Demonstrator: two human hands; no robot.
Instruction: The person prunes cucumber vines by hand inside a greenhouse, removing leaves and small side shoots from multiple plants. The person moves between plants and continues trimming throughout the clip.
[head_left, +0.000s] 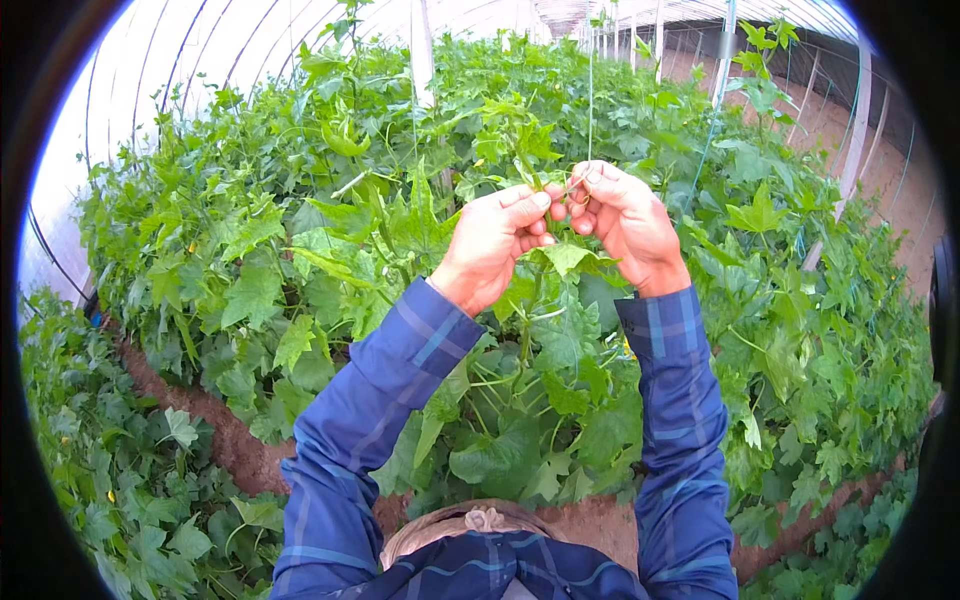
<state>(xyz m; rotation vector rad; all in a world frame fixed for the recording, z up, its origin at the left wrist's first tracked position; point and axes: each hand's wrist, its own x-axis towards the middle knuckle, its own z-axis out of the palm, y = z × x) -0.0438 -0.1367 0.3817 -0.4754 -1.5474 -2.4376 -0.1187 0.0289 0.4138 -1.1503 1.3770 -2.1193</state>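
My left hand (491, 236) is closed around the upper stem of a climbing vine (538, 174), thumb against the fingers. Close beside it, my right hand (630, 225) pinches thin strands between thumb and fingertips. A taut pale green twine (590, 97) runs down from above to those fingertips. Thin tendrils curl between the two hands; which strand is twine and which is tendril cannot be told there. The vine's leafy growing tip (517, 131) rises above my left hand. A lobed leaf (566, 257) spreads just below my fingers, and the lower stem (526, 337) continues down between my forearms.
Dense vines (255, 292) crowd both sides. Bare soil (240, 450) forms a path at the left and near my feet. White posts (422, 56) and other hanging twines (709, 150) stand among the plants. Curved plastic sheeting (187, 52) arches overhead; an earthen wall (817, 135) bounds the right.
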